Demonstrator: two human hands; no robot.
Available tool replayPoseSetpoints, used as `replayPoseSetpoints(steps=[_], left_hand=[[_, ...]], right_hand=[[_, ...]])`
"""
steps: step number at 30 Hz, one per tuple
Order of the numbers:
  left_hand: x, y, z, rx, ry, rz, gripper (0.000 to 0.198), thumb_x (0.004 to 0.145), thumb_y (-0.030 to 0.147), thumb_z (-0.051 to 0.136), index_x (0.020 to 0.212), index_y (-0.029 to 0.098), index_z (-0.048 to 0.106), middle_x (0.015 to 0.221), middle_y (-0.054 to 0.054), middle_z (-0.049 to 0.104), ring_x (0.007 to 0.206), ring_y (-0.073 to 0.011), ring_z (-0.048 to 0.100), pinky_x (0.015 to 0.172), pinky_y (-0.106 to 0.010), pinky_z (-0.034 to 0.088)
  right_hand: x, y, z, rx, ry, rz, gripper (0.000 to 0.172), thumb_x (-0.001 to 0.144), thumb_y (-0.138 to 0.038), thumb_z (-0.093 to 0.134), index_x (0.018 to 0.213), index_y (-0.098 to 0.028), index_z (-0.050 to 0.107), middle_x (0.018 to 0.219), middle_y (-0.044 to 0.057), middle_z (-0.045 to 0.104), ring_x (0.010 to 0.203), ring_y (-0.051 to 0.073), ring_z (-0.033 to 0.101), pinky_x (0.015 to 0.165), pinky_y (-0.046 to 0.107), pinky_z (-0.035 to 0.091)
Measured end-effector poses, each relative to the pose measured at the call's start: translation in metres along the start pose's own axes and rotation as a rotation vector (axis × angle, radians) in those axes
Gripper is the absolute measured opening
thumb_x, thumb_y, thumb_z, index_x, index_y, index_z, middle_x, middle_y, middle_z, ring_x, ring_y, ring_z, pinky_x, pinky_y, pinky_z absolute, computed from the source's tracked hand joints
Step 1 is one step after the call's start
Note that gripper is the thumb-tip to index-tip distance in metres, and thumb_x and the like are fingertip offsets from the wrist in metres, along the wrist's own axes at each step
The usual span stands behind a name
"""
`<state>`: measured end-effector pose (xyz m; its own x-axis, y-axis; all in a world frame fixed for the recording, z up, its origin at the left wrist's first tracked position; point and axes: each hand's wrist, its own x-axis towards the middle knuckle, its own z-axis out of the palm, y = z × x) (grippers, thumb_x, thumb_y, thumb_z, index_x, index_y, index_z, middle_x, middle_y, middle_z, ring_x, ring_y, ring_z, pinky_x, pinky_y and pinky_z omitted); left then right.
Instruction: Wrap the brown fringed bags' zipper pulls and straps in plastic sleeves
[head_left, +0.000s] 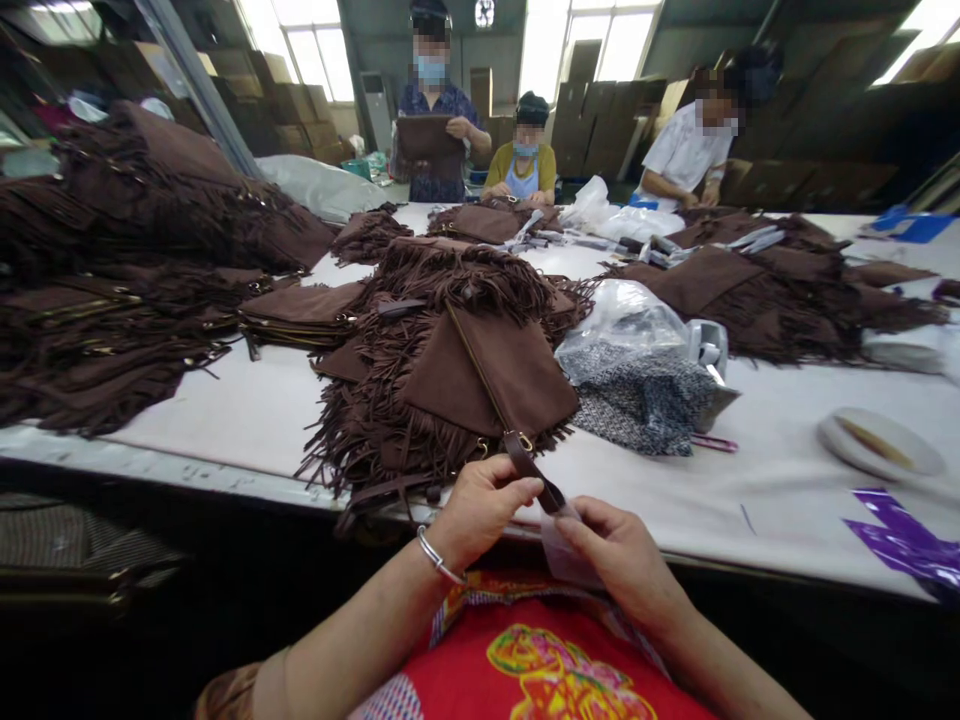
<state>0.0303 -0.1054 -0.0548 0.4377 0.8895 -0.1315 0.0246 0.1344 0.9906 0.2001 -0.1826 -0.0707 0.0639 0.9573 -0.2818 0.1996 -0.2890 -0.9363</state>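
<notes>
My left hand (480, 508), with a silver bangle at the wrist, pinches a dark brown strap (525, 461) near the table's front edge. The strap joins a brown fringed bag (491, 375) with a gold zipper, lying on a heap of fringed pieces. My right hand (619, 548) is closed at the strap's lower end and on a thin whitish sheet (564, 548) that hangs below its fingers. The two hands are close together but apart, with the strap looped between them.
Brown fringed bags (142, 220) pile up at the left, more (757, 290) at the right. A plastic bag (626, 325), speckled cloth (645, 400), round dish (879, 445) and purple wrapper (904, 545) lie on the white table (780, 480). Three people work at its far side.
</notes>
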Motion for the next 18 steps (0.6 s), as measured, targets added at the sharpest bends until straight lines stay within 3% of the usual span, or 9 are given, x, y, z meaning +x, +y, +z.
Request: replayPoseSetpoints(steps=[5,11,15,18], left_hand=[[0.000,0.008,0.006,-0.042,-0.032,-0.023,0.020,0.074,0.021,0.065,0.090,0.014,0.075,0.089,-0.005,0.073,0.083,-0.0190,0.062,0.081,-0.029,0.047],[-0.002,-0.002,0.010,-0.004,-0.123,-0.123,0.014,0.071,0.021,0.069,0.082,0.014,0.074,0.082,-0.004,0.070,0.076,-0.0173,0.061,0.071,-0.026,0.047],[0.002,-0.008,0.007,-0.329,-0.182,-0.262,0.030,0.074,0.036,0.071,0.097,0.016,0.070,0.096,-0.006,0.070,0.081,-0.0161,0.062,0.068,-0.024,0.048],[0.016,-0.009,0.005,-0.568,-0.118,-0.436,0.039,0.081,0.051,0.061,0.093,0.014,0.068,0.092,-0.010,0.070,0.078,-0.0161,0.064,0.067,-0.026,0.050]], right_hand=[[0.002,-0.004,0.003,0.077,-0.034,-0.037,0.028,0.078,-0.040,0.064,0.089,-0.014,0.068,0.083,0.005,0.066,0.080,0.021,0.057,0.074,0.031,0.043],[0.005,-0.004,-0.003,0.070,-0.038,-0.049,0.029,0.079,-0.042,0.064,0.082,-0.014,0.066,0.072,0.002,0.061,0.069,0.016,0.052,0.064,0.028,0.041],[0.002,-0.003,-0.014,0.113,-0.204,-0.038,0.031,0.083,-0.043,0.061,0.079,-0.012,0.064,0.068,0.001,0.055,0.063,0.012,0.046,0.059,0.025,0.036],[0.000,-0.002,-0.020,0.167,-0.304,-0.003,0.032,0.084,-0.043,0.060,0.075,-0.012,0.061,0.065,0.000,0.053,0.059,0.010,0.045,0.056,0.023,0.033]])
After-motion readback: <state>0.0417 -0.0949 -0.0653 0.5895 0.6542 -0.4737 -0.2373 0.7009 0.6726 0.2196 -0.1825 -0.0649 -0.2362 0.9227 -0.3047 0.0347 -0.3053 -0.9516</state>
